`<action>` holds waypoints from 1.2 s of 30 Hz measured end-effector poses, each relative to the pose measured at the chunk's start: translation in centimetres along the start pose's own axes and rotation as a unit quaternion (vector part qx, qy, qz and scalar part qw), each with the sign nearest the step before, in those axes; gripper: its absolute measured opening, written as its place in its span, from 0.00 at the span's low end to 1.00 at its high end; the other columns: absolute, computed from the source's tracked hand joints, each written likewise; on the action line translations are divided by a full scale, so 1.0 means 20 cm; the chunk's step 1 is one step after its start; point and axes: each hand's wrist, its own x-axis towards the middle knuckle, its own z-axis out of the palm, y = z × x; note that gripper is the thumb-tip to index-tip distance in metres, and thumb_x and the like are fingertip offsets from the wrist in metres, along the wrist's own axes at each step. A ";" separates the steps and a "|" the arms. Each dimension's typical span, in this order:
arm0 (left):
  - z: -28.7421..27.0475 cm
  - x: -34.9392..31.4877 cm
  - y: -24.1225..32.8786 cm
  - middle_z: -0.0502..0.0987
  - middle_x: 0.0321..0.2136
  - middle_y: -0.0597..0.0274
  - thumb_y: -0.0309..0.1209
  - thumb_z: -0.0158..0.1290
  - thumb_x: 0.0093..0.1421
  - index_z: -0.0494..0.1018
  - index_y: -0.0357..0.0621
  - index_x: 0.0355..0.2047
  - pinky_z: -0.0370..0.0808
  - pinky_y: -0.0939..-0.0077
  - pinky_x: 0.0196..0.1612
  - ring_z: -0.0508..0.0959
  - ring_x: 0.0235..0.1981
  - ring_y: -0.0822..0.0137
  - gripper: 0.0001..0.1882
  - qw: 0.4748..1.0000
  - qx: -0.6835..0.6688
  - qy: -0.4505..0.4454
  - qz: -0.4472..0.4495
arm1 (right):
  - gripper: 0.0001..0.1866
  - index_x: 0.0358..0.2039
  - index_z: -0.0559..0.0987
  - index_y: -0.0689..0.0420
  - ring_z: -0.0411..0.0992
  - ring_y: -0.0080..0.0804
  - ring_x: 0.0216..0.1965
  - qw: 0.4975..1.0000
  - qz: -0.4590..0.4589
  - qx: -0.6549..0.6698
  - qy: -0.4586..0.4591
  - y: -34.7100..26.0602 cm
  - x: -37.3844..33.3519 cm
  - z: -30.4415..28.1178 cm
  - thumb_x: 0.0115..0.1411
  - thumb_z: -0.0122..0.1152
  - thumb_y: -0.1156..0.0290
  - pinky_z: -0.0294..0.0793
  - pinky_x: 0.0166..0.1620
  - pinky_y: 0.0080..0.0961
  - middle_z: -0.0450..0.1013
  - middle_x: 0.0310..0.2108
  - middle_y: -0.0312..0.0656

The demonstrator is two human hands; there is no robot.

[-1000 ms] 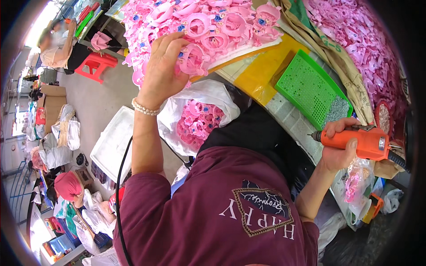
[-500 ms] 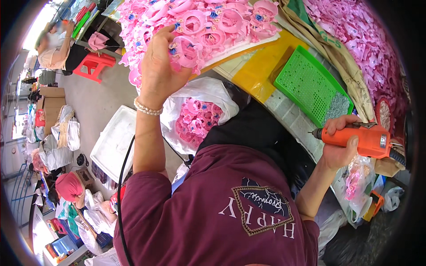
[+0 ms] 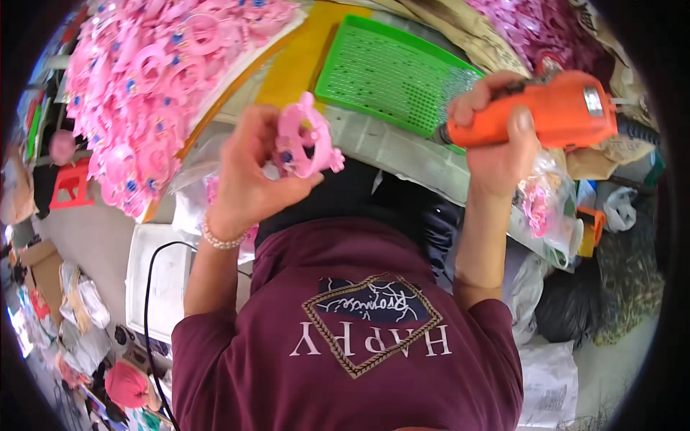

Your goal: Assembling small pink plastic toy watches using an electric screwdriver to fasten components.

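Observation:
My left hand [image 3: 241, 172], with a pearl bracelet at the wrist, pinches a pink plastic ring-shaped part [image 3: 321, 144] between thumb and fingers. The part has small knobs on its rim and a dark blue piece inside it. My right hand [image 3: 507, 154] is wrapped round an orange electric screwdriver [image 3: 550, 111], whose tip points left, over the right end of a green perforated tray [image 3: 374, 68]. Small grey screws [image 3: 460, 80] lie heaped at that end of the tray, partly behind the hand. The screwdriver's bit is hard to make out.
A big pile of similar pink parts [image 3: 144, 79] covers the table at the left. More pink pieces [image 3: 532, 29] fill a sack at the far right. A white bin [image 3: 147, 287] stands on the floor, with a black cable [image 3: 149, 309] near it. A clear bag [image 3: 539, 201] hangs at the table's right edge.
My left hand has come away from the pile toward my middle, carrying one pink part. The screwdriver has moved left and up, close to the tray. The view has turned rightward.

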 end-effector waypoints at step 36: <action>0.29 0.10 -0.21 0.70 0.39 0.54 0.20 0.46 0.50 0.55 0.38 0.53 0.78 0.71 0.35 0.76 0.32 0.66 0.28 0.833 -0.438 -0.172 -0.291 | 0.27 0.36 0.67 0.64 0.65 0.34 0.21 0.999 -0.010 -0.016 0.045 0.32 0.29 -0.05 0.53 0.46 0.48 0.66 0.29 0.34 0.65 0.21 0.44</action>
